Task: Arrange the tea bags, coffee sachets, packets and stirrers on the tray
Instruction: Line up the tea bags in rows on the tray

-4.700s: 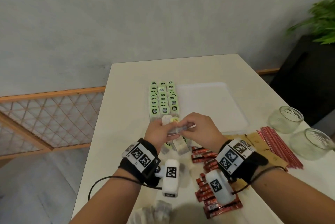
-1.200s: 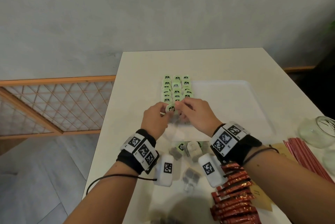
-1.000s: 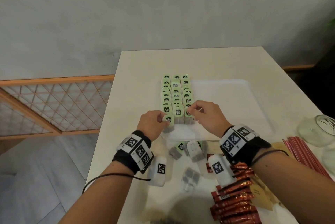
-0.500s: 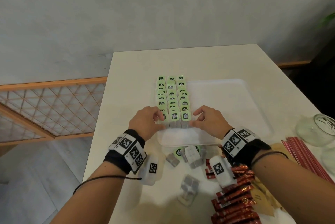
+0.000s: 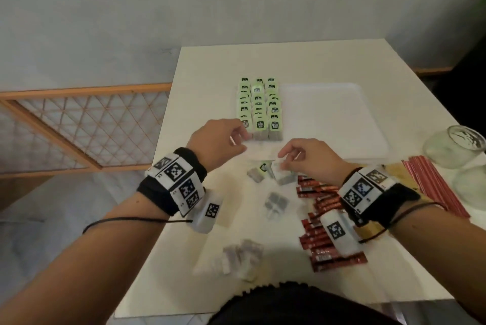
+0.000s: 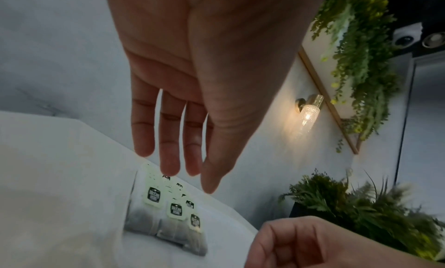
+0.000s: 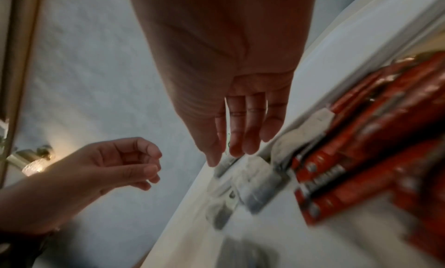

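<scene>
Tea bags with green tags [image 5: 259, 106] lie in three rows on the left part of the white tray [image 5: 328, 119]. My left hand [image 5: 238, 135] hovers at the front left of those rows [image 6: 175, 209], fingers relaxed and holding nothing. My right hand [image 5: 285, 160] reaches down over loose tea bags [image 5: 278, 176] on the table just in front of the tray. Its fingertips [image 7: 237, 154] sit right above one bag [image 7: 250, 178], gripping nothing. Red coffee sachets [image 5: 320, 219] lie under my right wrist. Red stirrers [image 5: 434, 185] and brown packets [image 5: 394, 169] lie to the right.
Two glass jars [image 5: 452, 145] [image 5: 470, 185] stand at the table's right edge. More loose tea bags [image 5: 274, 203] [image 5: 242, 259] lie near the front of the table [image 5: 210, 67]. A wooden lattice rail [image 5: 86, 124] runs beside its left side.
Both hands have left the front row of tea bags on the tray. My right hand has dropped back toward the loose bags in front of the tray; my left has drawn back slightly.
</scene>
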The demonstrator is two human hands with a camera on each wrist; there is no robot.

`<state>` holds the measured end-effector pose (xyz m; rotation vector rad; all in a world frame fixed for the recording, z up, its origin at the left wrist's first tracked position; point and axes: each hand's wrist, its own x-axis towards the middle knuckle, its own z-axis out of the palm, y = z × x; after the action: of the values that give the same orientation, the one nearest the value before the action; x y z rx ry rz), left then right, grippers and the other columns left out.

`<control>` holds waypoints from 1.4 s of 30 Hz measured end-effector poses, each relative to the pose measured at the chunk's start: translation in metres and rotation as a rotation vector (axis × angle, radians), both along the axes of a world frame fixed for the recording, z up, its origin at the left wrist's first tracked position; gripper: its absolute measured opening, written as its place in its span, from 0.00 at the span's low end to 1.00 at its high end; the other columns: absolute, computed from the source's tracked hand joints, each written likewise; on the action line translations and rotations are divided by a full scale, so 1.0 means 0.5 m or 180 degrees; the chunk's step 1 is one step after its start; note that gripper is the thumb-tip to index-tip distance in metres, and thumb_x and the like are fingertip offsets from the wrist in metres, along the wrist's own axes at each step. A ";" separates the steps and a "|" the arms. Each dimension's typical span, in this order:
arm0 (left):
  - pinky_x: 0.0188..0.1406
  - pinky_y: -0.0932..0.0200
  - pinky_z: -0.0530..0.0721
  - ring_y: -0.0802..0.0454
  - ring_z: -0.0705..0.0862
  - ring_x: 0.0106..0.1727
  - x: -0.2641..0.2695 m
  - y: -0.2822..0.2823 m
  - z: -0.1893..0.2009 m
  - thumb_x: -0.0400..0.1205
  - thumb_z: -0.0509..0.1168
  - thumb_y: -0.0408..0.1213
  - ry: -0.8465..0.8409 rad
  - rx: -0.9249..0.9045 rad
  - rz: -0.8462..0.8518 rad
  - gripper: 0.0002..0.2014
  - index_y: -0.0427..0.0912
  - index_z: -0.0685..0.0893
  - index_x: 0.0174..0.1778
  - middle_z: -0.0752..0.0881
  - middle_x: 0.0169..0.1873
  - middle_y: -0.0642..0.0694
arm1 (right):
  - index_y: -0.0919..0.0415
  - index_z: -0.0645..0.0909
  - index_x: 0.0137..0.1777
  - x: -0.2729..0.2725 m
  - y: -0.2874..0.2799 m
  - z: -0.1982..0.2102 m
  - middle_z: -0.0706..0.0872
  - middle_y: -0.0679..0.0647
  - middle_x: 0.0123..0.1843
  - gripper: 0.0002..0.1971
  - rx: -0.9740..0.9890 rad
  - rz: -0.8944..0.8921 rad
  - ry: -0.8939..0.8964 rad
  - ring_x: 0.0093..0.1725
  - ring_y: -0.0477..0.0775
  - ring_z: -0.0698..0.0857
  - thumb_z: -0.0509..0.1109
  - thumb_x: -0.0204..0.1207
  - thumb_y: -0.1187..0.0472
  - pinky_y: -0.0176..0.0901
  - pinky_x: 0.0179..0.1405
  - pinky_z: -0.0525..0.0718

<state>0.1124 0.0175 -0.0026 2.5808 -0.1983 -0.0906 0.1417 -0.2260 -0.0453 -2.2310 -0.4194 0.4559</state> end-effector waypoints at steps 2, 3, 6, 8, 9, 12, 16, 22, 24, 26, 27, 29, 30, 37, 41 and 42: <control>0.49 0.49 0.85 0.58 0.83 0.40 -0.036 0.003 0.003 0.78 0.73 0.40 0.0126 0.0124 -0.0050 0.07 0.54 0.83 0.47 0.83 0.38 0.59 | 0.49 0.87 0.48 -0.035 0.000 -0.008 0.87 0.45 0.41 0.10 0.0064 0.0172 0.0031 0.31 0.34 0.79 0.82 0.69 0.59 0.28 0.38 0.76; 0.50 0.49 0.85 0.57 0.83 0.41 -0.054 0.003 0.003 0.78 0.73 0.40 0.0225 0.0203 -0.0120 0.07 0.53 0.83 0.48 0.83 0.39 0.59 | 0.50 0.87 0.49 -0.049 0.001 -0.010 0.86 0.44 0.44 0.11 0.0052 0.0281 0.0007 0.32 0.33 0.78 0.82 0.68 0.60 0.26 0.37 0.75; 0.50 0.53 0.83 0.59 0.80 0.41 -0.110 -0.007 0.000 0.77 0.74 0.39 0.0687 0.0588 -0.0600 0.09 0.52 0.84 0.51 0.82 0.41 0.59 | 0.46 0.88 0.54 -0.086 0.008 -0.013 0.81 0.43 0.52 0.13 -0.0208 0.0872 -0.0182 0.36 0.36 0.78 0.80 0.71 0.60 0.24 0.38 0.74; 0.46 0.60 0.79 0.65 0.77 0.38 -0.142 -0.010 -0.008 0.76 0.75 0.40 0.1075 0.0831 -0.0895 0.11 0.51 0.85 0.53 0.83 0.44 0.56 | 0.46 0.87 0.58 -0.101 0.014 -0.015 0.80 0.45 0.55 0.16 -0.0529 0.1319 -0.0350 0.38 0.34 0.77 0.76 0.72 0.64 0.25 0.39 0.72; 0.43 0.63 0.77 0.67 0.76 0.37 -0.156 -0.011 -0.012 0.75 0.76 0.40 0.1255 0.0895 -0.0969 0.13 0.51 0.85 0.54 0.82 0.46 0.55 | 0.46 0.87 0.59 -0.106 0.015 -0.018 0.79 0.44 0.55 0.17 -0.0696 0.1424 -0.0417 0.38 0.31 0.76 0.75 0.73 0.64 0.26 0.39 0.70; 0.45 0.61 0.75 0.60 0.76 0.41 -0.193 -0.019 -0.025 0.72 0.80 0.41 0.1540 0.0982 -0.1112 0.22 0.50 0.82 0.59 0.80 0.52 0.52 | 0.44 0.84 0.60 -0.116 0.011 -0.026 0.79 0.43 0.53 0.17 -0.1120 0.1392 -0.0613 0.37 0.31 0.73 0.75 0.72 0.61 0.29 0.37 0.67; 0.46 0.59 0.76 0.49 0.79 0.51 -0.229 -0.052 -0.054 0.70 0.81 0.36 0.1452 0.1096 -0.1265 0.34 0.50 0.74 0.70 0.74 0.62 0.47 | 0.46 0.82 0.58 -0.127 -0.007 -0.027 0.80 0.42 0.49 0.15 -0.1390 0.1199 -0.0647 0.44 0.43 0.79 0.75 0.71 0.56 0.35 0.42 0.75; 0.53 0.54 0.77 0.42 0.81 0.59 -0.217 -0.076 -0.091 0.76 0.73 0.33 0.1167 0.1197 -0.1198 0.31 0.52 0.70 0.74 0.74 0.62 0.43 | 0.50 0.79 0.60 -0.132 -0.017 -0.019 0.78 0.44 0.46 0.16 -0.1704 0.1008 -0.0616 0.45 0.47 0.78 0.74 0.73 0.56 0.38 0.37 0.70; 0.55 0.54 0.76 0.43 0.80 0.60 -0.205 -0.080 -0.095 0.80 0.69 0.37 0.1104 0.1114 -0.0950 0.27 0.52 0.70 0.74 0.77 0.62 0.43 | 0.54 0.79 0.59 -0.130 -0.016 -0.015 0.77 0.46 0.47 0.14 -0.1768 0.0975 -0.0633 0.46 0.48 0.77 0.72 0.75 0.56 0.39 0.39 0.69; 0.51 0.54 0.79 0.44 0.80 0.56 -0.188 -0.084 -0.099 0.82 0.66 0.38 0.1104 0.0922 -0.0601 0.25 0.52 0.69 0.75 0.79 0.61 0.42 | 0.57 0.80 0.58 -0.127 -0.017 -0.009 0.77 0.48 0.48 0.11 -0.1831 0.0965 -0.0692 0.46 0.49 0.76 0.69 0.77 0.57 0.39 0.42 0.70; 0.45 0.55 0.81 0.44 0.81 0.52 -0.180 -0.085 -0.100 0.82 0.64 0.37 0.1128 0.0796 -0.0447 0.25 0.51 0.68 0.75 0.79 0.61 0.42 | 0.58 0.80 0.57 -0.126 -0.019 -0.004 0.77 0.48 0.48 0.10 -0.1829 0.0920 -0.0690 0.46 0.49 0.76 0.68 0.78 0.57 0.40 0.43 0.72; 0.35 0.53 0.84 0.44 0.82 0.45 -0.163 -0.087 -0.099 0.83 0.63 0.36 0.1235 0.0518 -0.0231 0.23 0.48 0.68 0.75 0.79 0.60 0.40 | 0.60 0.82 0.54 -0.124 -0.022 0.003 0.81 0.51 0.47 0.10 -0.1752 0.0787 -0.0682 0.45 0.53 0.80 0.68 0.79 0.55 0.43 0.44 0.78; 0.35 0.52 0.84 0.44 0.82 0.44 -0.156 -0.087 -0.098 0.84 0.63 0.35 0.1260 0.0409 -0.0169 0.22 0.47 0.69 0.74 0.79 0.60 0.40 | 0.61 0.83 0.52 -0.120 -0.024 0.004 0.83 0.54 0.47 0.10 -0.1698 0.0741 -0.0691 0.45 0.55 0.82 0.68 0.79 0.55 0.46 0.44 0.80; 0.54 0.58 0.77 0.46 0.80 0.62 -0.131 -0.082 -0.097 0.77 0.71 0.36 0.1368 0.0943 -0.0513 0.21 0.44 0.78 0.67 0.79 0.64 0.44 | 0.51 0.78 0.35 -0.101 -0.025 0.026 0.81 0.43 0.33 0.11 -0.0845 0.0562 -0.0507 0.32 0.42 0.77 0.71 0.80 0.55 0.35 0.33 0.72; 0.44 0.62 0.77 0.47 0.82 0.53 -0.116 -0.091 -0.087 0.79 0.70 0.41 0.1319 0.0734 -0.0424 0.14 0.42 0.81 0.59 0.84 0.53 0.46 | 0.54 0.86 0.46 -0.116 -0.021 0.035 0.85 0.43 0.38 0.05 -0.0411 0.1011 0.0038 0.35 0.36 0.81 0.77 0.74 0.56 0.29 0.39 0.77; 0.40 0.61 0.79 0.48 0.83 0.46 -0.114 -0.094 -0.081 0.79 0.71 0.41 0.1292 0.0410 -0.0316 0.12 0.42 0.81 0.56 0.84 0.46 0.47 | 0.54 0.85 0.49 -0.121 -0.018 0.032 0.85 0.44 0.38 0.07 -0.0296 0.1049 0.0115 0.35 0.37 0.81 0.78 0.74 0.57 0.30 0.40 0.78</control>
<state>0.0555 -0.0296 -0.0430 2.6113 -0.1722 -0.6757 0.0810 -0.2352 -0.0294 -2.2450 -0.7660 0.6990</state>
